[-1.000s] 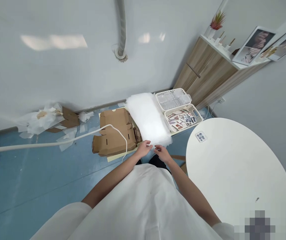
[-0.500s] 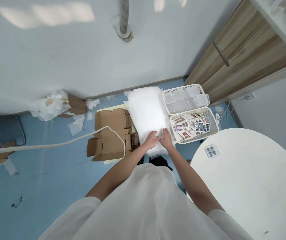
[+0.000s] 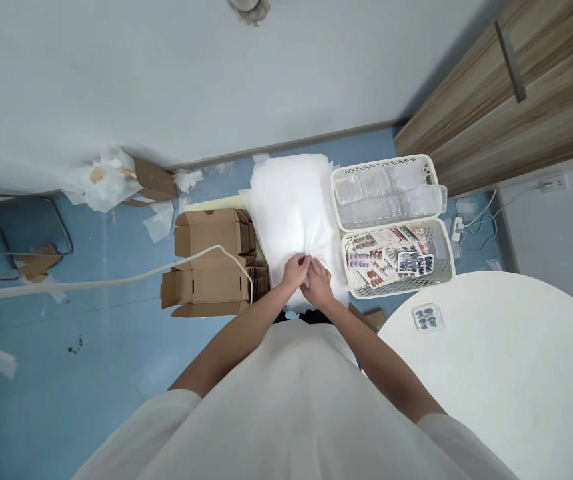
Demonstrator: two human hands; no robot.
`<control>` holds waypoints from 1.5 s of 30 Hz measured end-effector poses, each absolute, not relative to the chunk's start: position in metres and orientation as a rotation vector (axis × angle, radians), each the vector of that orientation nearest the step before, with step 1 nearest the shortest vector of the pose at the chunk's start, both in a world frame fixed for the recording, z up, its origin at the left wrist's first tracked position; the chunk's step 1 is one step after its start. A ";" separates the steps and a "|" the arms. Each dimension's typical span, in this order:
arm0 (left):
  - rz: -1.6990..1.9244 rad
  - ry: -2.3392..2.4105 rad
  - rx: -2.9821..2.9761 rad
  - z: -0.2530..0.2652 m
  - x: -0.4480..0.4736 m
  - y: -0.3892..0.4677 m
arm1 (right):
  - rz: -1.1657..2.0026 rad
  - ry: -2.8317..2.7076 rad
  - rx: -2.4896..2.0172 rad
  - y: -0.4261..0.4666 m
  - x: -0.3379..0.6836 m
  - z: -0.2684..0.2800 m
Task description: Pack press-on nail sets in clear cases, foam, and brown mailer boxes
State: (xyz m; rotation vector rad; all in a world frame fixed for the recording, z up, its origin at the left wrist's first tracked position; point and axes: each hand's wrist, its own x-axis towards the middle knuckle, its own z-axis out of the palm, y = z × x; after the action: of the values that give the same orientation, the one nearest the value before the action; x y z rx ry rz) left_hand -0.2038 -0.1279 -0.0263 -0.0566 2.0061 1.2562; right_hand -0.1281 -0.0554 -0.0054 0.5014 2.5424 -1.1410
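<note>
A stack of thin white packing sheets (image 3: 289,200) lies in front of me, its top surface creased where my fingers meet. My left hand (image 3: 295,272) is closed in a pinch on the top sheet near the stack's front end. Right beside it, my right hand (image 3: 319,283) has its fingers bent and pressed together on the same sheet, touching the left fingertips. The fingertips are partly hidden, and how many sheets they grip is not visible.
Flattened cardboard boxes (image 3: 216,257) lie left, crossed by a pale cable (image 3: 136,277). To the right sit a basket of clear plastic boxes (image 3: 339,213) and a basket of press-on nail cards (image 3: 443,250). A round white table (image 3: 496,360) bears one clear case of nails (image 3: 427,318).
My hands have come together and closed on the top sheet, which now shows creases. Before, the fingers were apart and resting on it. The view has tilted downward.
</note>
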 end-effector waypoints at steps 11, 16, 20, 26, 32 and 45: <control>1.375 1.942 -0.225 -0.035 -0.209 -0.144 | -1.508 2.520 0.898 -0.029 -0.143 -0.008; 1.379 1.919 -0.151 -0.028 -0.206 -0.148 | -1.655 2.427 0.901 -0.023 -0.154 -0.011; 1.334 1.932 -0.053 -0.015 -0.206 -0.159 | -1.381 2.544 0.894 -0.020 -0.150 -0.002; 1.316 1.925 0.080 0.004 -0.206 -0.181 | -1.161 2.807 0.594 -0.031 -0.137 0.039; 1.280 1.909 0.283 0.016 -0.196 -0.200 | -1.075 3.025 0.690 -0.054 -0.103 0.085; 1.093 1.603 0.426 0.027 -0.126 -0.184 | -1.460 2.940 1.828 -0.090 0.060 0.109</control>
State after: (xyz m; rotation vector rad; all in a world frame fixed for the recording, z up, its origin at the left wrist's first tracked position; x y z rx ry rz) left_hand -0.1255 -0.1840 0.0265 0.4258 1.6032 1.0932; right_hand 0.0601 -0.0898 0.1090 1.8280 2.9402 -1.4596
